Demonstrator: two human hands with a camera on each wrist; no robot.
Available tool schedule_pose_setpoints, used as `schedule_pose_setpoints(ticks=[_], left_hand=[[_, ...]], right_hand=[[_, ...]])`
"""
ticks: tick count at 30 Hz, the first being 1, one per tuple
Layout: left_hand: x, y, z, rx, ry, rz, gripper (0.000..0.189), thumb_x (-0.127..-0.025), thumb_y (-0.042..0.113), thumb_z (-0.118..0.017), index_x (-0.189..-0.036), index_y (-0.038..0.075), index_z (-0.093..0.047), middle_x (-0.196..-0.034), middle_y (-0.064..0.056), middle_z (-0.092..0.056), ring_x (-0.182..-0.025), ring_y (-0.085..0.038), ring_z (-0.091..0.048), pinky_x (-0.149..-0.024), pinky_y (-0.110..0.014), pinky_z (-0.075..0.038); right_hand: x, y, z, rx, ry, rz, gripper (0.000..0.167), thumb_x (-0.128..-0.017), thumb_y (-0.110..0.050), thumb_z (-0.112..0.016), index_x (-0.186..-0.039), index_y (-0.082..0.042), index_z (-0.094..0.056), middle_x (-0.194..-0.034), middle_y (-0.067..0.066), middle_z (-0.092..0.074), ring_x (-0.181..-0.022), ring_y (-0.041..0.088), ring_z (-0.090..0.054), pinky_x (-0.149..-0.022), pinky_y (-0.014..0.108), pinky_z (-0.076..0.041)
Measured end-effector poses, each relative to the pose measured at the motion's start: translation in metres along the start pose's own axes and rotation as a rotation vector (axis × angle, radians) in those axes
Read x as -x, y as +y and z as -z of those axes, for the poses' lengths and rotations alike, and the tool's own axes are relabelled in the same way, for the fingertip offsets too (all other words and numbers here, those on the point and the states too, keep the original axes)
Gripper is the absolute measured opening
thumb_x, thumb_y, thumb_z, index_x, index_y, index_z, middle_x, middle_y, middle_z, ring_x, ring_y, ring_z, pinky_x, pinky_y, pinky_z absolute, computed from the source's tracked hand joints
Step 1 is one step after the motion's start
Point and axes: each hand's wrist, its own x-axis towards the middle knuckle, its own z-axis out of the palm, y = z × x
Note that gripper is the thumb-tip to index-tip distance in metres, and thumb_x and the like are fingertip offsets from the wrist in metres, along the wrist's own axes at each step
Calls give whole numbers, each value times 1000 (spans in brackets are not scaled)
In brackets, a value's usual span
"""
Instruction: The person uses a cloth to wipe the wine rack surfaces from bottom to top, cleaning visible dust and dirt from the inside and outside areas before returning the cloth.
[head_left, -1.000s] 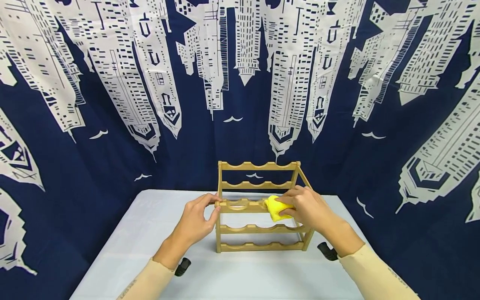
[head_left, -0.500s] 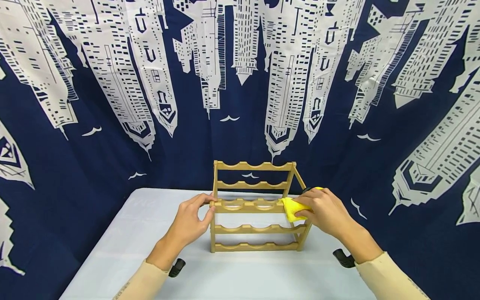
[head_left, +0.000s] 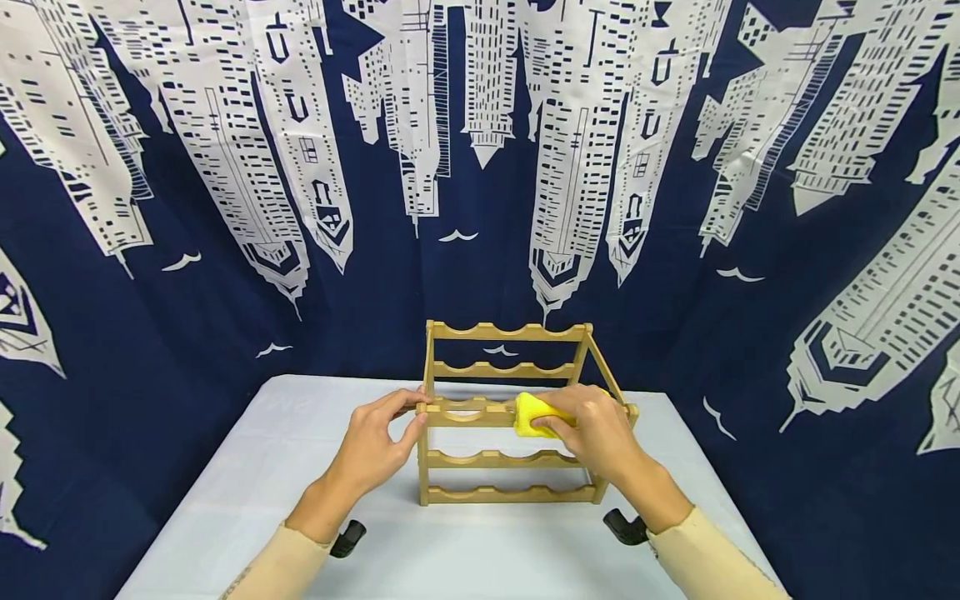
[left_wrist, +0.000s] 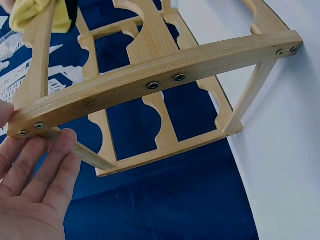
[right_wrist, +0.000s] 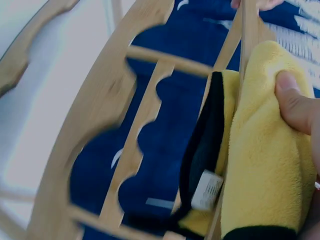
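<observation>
A wooden bottle rack (head_left: 487, 458) with scalloped rails stands on the table. At its front upper left corner my left hand (head_left: 375, 437) grips the frame between thumb and fingers; in the left wrist view, that hand's fingers (left_wrist: 57, 165) lie under the corner of the side bar. My right hand (head_left: 596, 425) pinches a yellow cloth (head_left: 531, 415) over the front top rail, right of its middle. In the right wrist view the plush yellow cloth (right_wrist: 270, 150) is folded over both sides of the rail, showing a dark edge and a white tag, with the thumb (right_wrist: 292, 100) pressing it.
The rack rests on a white-covered table (head_left: 300, 450). Right behind the table hangs a dark blue curtain (head_left: 390, 317) printed with white buildings. A black strap end (head_left: 626, 527) sticks out at the right wrist, another black strap end (head_left: 348, 539) at the left.
My right hand slid the cloth right along the top rail toward its right end, then back left toward the middle. My left hand keeps its grip on the left corner.
</observation>
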Motion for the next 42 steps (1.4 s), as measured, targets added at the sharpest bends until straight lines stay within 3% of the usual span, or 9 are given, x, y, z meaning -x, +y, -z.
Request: schedule_pose_setpoints(ticks=[7,13,19,25,31,37,42], left_hand=[[-1,2,1,-19,-39,20,20,-105,2,-81,-125,7,-82,-132,-11,-87,-121,-31,-87,-105,-47,-73],[-1,3,5,-26,-58,31,24,-107,2,-80,-130,7,-82,-135,-14,-86,-123,-33,-87,-106,-48,-72],[-4,3,9,-25,-101,55,32,-109,2,-75,-140,4,-79,-143,-15,-83,-126,-33,-85,-108,-47,-71],[-1,6,5,8,-81,88,31,-105,-1,-80,-136,3,-79,-139,-15,-83,-123,-33,-85,-104,-43,-73],[0,11,-7,32,-43,121,37,-97,-3,-91,-131,2,-78,-147,-26,-78,-114,-39,-88,-90,-37,-75],[-3,9,-8,73,-11,112,36,-94,-9,-91,-126,0,-78,-124,-21,-87,-102,-37,-90,-86,-35,-76],[0,7,-3,70,-10,97,35,-93,-8,-92,-124,2,-79,-121,-17,-88,-100,-33,-90,-84,-35,-76]], right_hand=[[-29,-38,-28,-16,-15,26,40,-82,-27,-105,-118,-14,-92,-105,0,-91,-92,21,-85,-80,41,-72],[-52,-69,-49,-26,-62,61,36,-87,-29,-102,-119,-14,-92,-107,0,-92,-98,19,-87,-88,40,-73],[-69,-85,-66,-55,-90,63,34,-92,-31,-100,-120,-13,-92,-107,0,-92,-96,17,-87,-89,38,-72],[-67,-79,-54,-103,-53,63,36,-90,-26,-101,-122,-12,-92,-113,1,-92,-99,19,-87,-86,37,-73],[-60,-60,-33,-147,22,16,36,-89,-22,-101,-122,-10,-91,-114,4,-92,-102,25,-89,-85,41,-75],[-54,-36,-10,-146,120,-34,41,-85,-15,-103,-122,-4,-90,-109,11,-91,-95,30,-88,-78,44,-75],[-45,-10,11,-99,190,-86,39,-83,-9,-104,-119,-2,-90,-107,15,-91,-91,32,-88,-74,47,-75]])
